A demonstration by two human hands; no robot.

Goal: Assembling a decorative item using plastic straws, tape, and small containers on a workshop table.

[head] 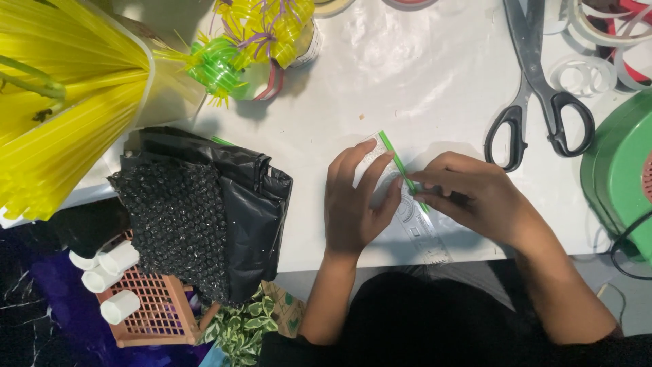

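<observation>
The green straw (399,165) lies along a clear ruler (418,221) near the worktop's (421,75) front edge, likely for measuring. The left hand (354,204) presses flat on the ruler, steadying it; the right hand (468,197) pinches the straw. Black scissors (540,88) lie towards the far right corner, a black bag (234,204) at the left edge.

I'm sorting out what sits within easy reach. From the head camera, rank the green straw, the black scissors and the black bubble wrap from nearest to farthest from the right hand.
1. green straw: pinched in the right hand, over the clear ruler.
2. black scissors: up and right of it.
3. black bubble wrap: far left, beyond the left hand.
</observation>
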